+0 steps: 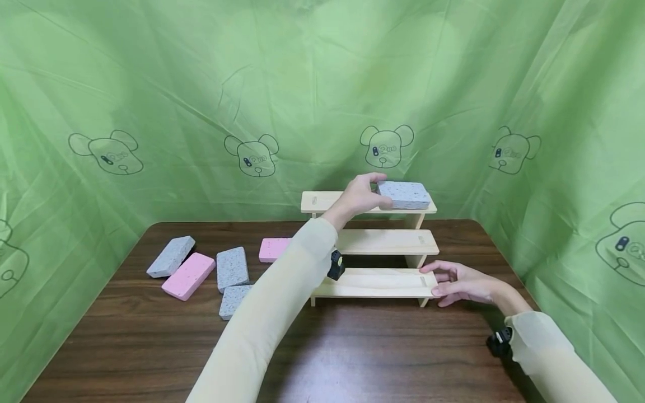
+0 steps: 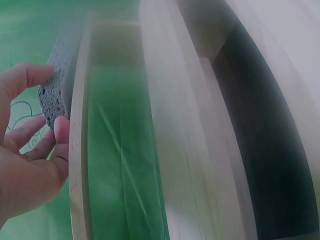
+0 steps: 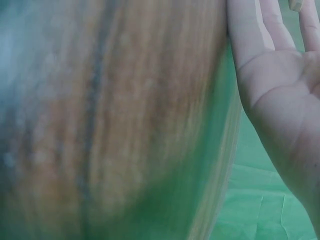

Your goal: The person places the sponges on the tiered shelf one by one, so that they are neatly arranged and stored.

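Note:
A pale blue, speckled sponge (image 1: 405,195) lies flat at the right end of the top tier of a three-tier wooden shelf (image 1: 385,241). My left hand (image 1: 359,196) grips the sponge's left end between thumb and fingers. In the left wrist view, the porous edge of the sponge (image 2: 56,95) shows between the fingertips, close against the board. Down at the lowest tier, my right hand (image 1: 466,284) holds the right end of the board, index finger at the back and thumb at the front corner. The right wrist view shows mostly the palm (image 3: 280,95).
To the left on the brown table (image 1: 126,347) lie a blue sponge (image 1: 171,257), a pink sponge (image 1: 188,276) and two overlapping blue sponges (image 1: 232,268). Another pink sponge (image 1: 274,249) is partly hidden behind the left sleeve. A green curtain (image 1: 312,84) surrounds the table.

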### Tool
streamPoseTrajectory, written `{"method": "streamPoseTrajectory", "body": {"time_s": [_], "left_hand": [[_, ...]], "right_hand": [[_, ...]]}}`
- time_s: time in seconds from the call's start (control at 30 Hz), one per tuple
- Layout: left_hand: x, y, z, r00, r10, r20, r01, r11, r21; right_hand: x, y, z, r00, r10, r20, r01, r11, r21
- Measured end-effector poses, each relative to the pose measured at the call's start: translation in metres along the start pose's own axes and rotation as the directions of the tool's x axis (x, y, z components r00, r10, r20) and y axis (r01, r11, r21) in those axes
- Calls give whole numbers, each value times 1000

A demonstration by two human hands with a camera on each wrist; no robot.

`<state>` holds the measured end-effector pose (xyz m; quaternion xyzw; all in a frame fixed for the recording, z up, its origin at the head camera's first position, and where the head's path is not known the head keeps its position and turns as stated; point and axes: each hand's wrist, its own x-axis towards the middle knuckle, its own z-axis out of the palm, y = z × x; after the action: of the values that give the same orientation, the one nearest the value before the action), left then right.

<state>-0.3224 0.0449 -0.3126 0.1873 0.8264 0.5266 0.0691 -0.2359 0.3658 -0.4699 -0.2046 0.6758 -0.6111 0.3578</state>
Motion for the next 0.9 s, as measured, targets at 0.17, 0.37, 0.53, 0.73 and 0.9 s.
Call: {"method": "streamPoseTrajectory", "body": {"time_s": [0.17,0.37,0.53,0.73,0.9], "left_hand": [[-1,-1,-1,1000,1,5,-1,1000,-29],[-3,2,0,1000,-23,8,23,999,-46],[-4,4,2,999,-32,11,33,998,-46],[-2,3,3,999,-39,13,39,999,-34],[0,2,4,999,-36,17,37,999,-35]], "right_hand": [[1,0,-1,1000,-4,10,4,1000,5],[0,0,-1,1000,-4,14,4,1000,11],[-2,0,-1,1000,-1,13,1,1000,9],[-4,1,-1,1000,-4,17,4,1000,13],[-5,1,-1,1000,2,26,-2,1000,25]]}}
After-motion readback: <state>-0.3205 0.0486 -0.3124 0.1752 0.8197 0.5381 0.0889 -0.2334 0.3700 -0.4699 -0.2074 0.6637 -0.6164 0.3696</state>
